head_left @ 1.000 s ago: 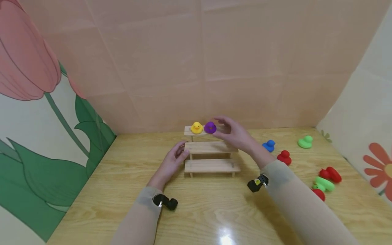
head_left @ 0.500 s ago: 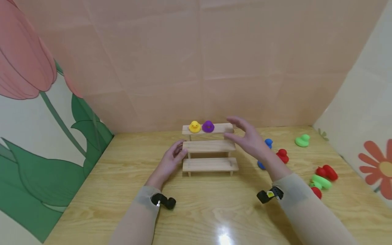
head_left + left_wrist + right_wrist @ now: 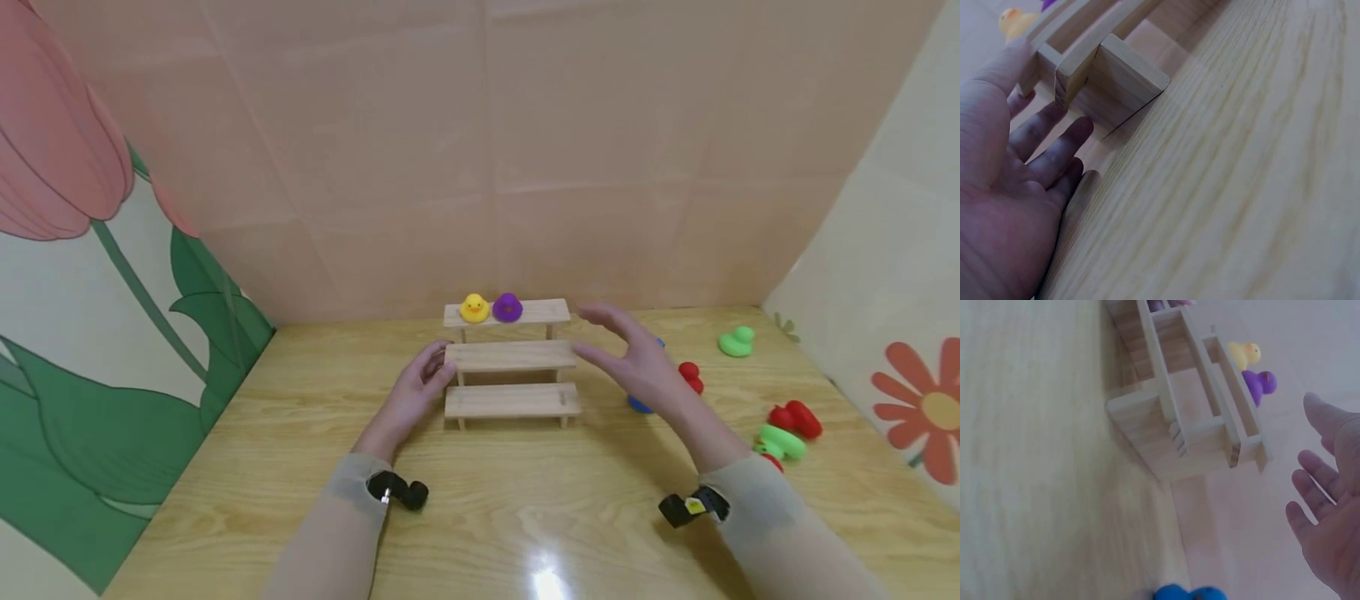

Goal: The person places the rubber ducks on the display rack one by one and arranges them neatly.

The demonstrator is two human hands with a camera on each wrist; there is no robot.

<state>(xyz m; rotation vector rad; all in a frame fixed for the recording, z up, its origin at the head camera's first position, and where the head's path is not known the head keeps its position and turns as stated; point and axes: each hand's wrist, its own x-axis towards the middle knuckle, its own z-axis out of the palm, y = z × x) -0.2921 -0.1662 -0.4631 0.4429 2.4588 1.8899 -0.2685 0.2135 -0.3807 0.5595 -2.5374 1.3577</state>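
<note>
A three-tiered wooden display stand (image 3: pixel 512 357) stands on the table. On its top tier sit a yellow rubber duck (image 3: pixel 474 308) and, just right of it, a purple rubber duck (image 3: pixel 507 307). My left hand (image 3: pixel 408 393) holds the stand's left end at the middle tier, thumb in front and fingers behind; in the left wrist view its fingers (image 3: pixel 1054 150) are gently bent beside the wooden ends. To the right of the stand, my right hand (image 3: pixel 637 362) hovers with nothing in it, thumb and fingers spread apart. The right wrist view shows that hand (image 3: pixel 1335 512) apart from the stand.
Blue ducks (image 3: pixel 640 405) lie partly behind my right hand. Farther right are a red duck (image 3: pixel 692 377), a green duck (image 3: pixel 737 342), a tipped red duck (image 3: pixel 797 418) and a tipped green duck (image 3: pixel 782 442). A pink backdrop (image 3: pixel 480 167) rises behind the table.
My right hand has let go of the purple duck on the top tier and drawn back to the right. The left hand stays at the stand's left end.
</note>
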